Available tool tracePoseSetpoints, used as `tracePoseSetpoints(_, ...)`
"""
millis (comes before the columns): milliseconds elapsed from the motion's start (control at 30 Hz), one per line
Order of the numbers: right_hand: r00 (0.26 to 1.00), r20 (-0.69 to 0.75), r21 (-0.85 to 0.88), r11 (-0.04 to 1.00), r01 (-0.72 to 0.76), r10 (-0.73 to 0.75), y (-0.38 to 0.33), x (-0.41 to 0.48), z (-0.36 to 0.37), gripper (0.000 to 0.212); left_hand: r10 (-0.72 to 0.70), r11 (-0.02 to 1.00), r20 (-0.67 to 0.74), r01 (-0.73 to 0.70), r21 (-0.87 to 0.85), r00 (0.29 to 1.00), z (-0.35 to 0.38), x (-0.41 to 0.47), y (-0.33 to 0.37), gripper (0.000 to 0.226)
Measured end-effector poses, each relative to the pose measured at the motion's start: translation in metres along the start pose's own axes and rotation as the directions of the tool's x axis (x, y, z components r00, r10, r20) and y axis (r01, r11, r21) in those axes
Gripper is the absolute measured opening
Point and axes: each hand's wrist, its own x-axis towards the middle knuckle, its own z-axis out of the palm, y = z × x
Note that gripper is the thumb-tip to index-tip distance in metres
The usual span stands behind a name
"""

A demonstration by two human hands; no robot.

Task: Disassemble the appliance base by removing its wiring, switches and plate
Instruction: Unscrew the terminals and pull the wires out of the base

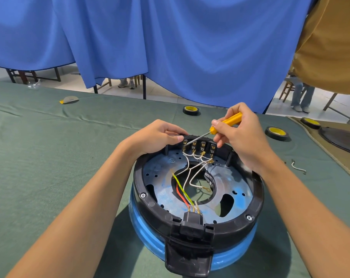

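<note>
No legible text, brand, number or sign anywhere in view.

Small round embossed mark on the metal plate, just below and left of where the screwdriver tip meets the switch row; characters too small to read.

Yellow inner labels on three tape rolls, all beyond or to the right of the hand gripping the screwdriver, carry dark print that is blurred, unreadable.
</note>
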Motion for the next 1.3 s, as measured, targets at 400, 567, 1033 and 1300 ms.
tracePoseSetpoints(400, 0.999, 0.028, -0.050, 0.999, -0.016, 0.017, 0.000, 0.000, 0.001, 0.023, 0.000, 1.000, 0.000, 0.000, 0.025, 1.000, 0.001, 0.000, 0.000, 0.023)
tracePoseSetpoints(567, 0.994, -0.110, 0.136, 0.990, 0.028, -0.013, -0.005, -0.003, -0.003, 0.032, -0.003, 1.000, -0.002, 0.003, 0.004, 1.000, 0.001, -0.001, 0.000, 0.022)
tracePoseSetpoints(1033, 0.943, 0.265, -0.130, 0.962, 0.241, -0.201, -0.072, -0.016, -0.037, 0.014, 0.010, 0.869, -0.025, 0.004, 0.496, 1.000, 0.007, -0.005, 0.032, 0.029)
tracePoseSetpoints(1300, 0.887, 0.420, -0.846, 0.437, 0.307, 0.191, -0.047, -0.028, -0.005, 0.037, 0.065, 0.858, 0.058, -0.086, 0.507, 0.996, 0.022, -0.004, 0.038, 0.031)
